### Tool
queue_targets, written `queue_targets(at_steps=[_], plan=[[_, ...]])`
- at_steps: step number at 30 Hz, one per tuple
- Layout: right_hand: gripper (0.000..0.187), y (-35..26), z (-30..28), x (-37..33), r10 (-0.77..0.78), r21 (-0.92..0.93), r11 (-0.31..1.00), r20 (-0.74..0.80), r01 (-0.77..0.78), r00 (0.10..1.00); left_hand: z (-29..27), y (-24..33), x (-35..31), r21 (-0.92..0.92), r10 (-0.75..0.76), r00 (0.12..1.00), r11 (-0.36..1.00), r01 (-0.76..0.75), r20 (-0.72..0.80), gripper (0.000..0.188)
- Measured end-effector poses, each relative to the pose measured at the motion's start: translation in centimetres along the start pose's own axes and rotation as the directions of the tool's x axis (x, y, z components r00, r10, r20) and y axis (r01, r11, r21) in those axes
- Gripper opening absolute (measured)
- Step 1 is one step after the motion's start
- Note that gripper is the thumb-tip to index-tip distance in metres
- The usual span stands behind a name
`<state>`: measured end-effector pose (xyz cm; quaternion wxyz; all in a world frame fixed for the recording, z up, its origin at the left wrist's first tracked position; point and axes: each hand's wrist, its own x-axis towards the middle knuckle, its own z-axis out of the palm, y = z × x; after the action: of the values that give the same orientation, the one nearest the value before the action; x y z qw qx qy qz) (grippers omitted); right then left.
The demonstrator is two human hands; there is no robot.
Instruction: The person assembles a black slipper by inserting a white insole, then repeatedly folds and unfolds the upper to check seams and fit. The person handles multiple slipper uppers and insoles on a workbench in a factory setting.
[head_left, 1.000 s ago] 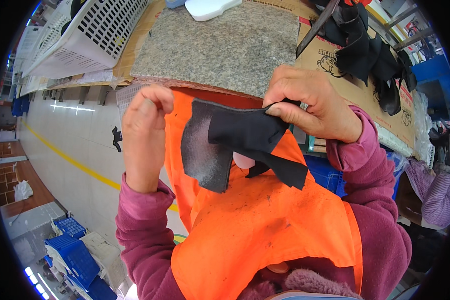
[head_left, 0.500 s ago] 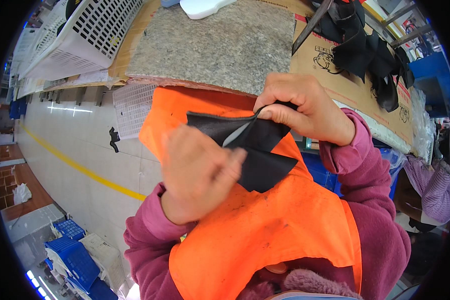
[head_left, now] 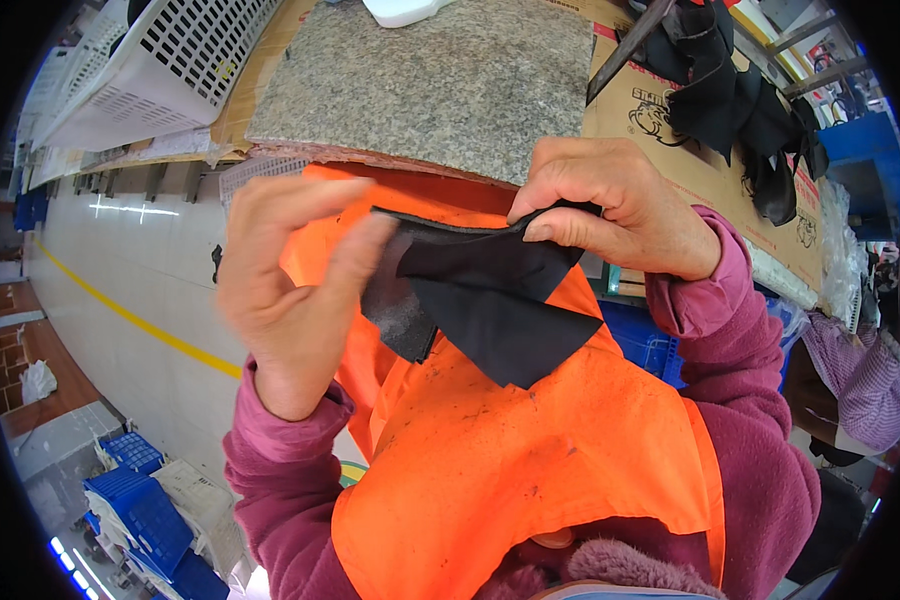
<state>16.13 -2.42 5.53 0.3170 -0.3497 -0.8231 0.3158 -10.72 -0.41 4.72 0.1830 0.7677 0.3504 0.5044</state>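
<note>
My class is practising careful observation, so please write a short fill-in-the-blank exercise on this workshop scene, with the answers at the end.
1. The right hand pinches the upper edge of a cloth whose main colour is ____.
2. The apron that the person wears is coloured ____.
3. As the person sees it, the white basket stands to the ____ of the grey slab.
4. The long stripe on the floor is coloured ____.

Missing words: black; orange; left; yellow.
</note>
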Motion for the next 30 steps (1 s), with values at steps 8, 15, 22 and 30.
queue_targets(at_steps=[8, 15, 22, 30], plan=[[0.013, -0.5, 0.1, 0.7, -0.057, 0.005, 0.998, 0.033, 0.057, 0.998, -0.9, 1.4, 4.0, 0.062, 0.257, 0.8, 0.937, -0.343, 0.542, 0.027], [0.015, -0.1, 0.2, 0.9, -0.082, 0.032, 0.996, 0.014, 0.081, 0.997, 0.8, 1.7, 3.7, 0.02, 0.314, 0.752, 0.917, -0.399, 0.579, 0.025], [0.016, 0.4, 0.3, 0.8, -0.082, 0.051, 0.995, 0.023, 0.081, 0.996, 1.3, 1.2, 3.5, 0.005, 0.338, 0.756, 0.911, -0.411, 0.561, 0.021], [0.016, 0.1, 0.3, 0.9, -0.082, 0.058, 0.995, 0.049, 0.079, 0.995, 2.2, 0.6, 3.2, -0.085, 0.131, 0.828, 0.991, -0.101, 0.546, 0.011]])
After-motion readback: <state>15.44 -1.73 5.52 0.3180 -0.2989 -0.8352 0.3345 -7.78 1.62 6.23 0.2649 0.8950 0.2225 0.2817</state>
